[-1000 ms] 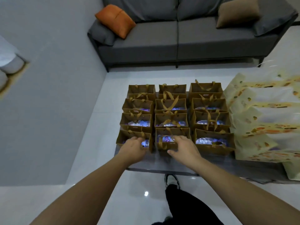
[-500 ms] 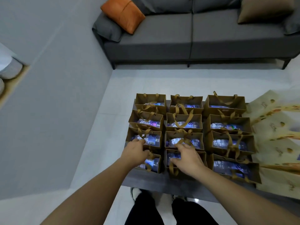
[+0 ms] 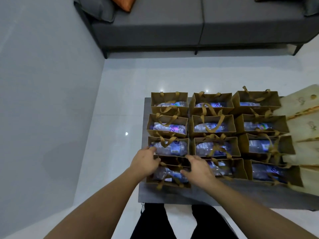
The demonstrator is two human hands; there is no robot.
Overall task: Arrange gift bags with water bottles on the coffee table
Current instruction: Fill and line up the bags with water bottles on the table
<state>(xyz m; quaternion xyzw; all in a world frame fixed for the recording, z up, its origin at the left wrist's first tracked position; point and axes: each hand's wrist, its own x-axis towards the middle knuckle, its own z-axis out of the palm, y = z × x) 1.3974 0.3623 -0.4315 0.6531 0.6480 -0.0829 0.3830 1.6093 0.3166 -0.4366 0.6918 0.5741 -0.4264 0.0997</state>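
Note:
Several brown paper gift bags with ribbon handles stand in three columns on the dark grey coffee table (image 3: pixel 172 195), each with a clear water bottle lying inside. Both hands are on the nearest bag of the left column (image 3: pixel 168 183), which holds a water bottle (image 3: pixel 172 175). My left hand (image 3: pixel 145 161) grips that bag's left end, its fingertips reaching the bag behind (image 3: pixel 168 145). My right hand (image 3: pixel 198 167) holds the bag's right end, with the thumb inside over the bottle and the fingers between this bag and the middle-column one (image 3: pixel 224 168).
Cream patterned bags (image 3: pixel 303 128) lie stacked along the table's right side, touching the brown bags. A grey sofa (image 3: pixel 155 28) with an orange cushion (image 3: pixel 128 3) stands beyond the white floor. A grey wall (image 3: pixel 43 100) runs along the left. My legs (image 3: pixel 155 221) are at the table's near edge.
My right hand has moved left from the nearest middle-column bag to the right end of the nearest left-column bag. The left hand stays at that bag's left end. The view has tilted down.

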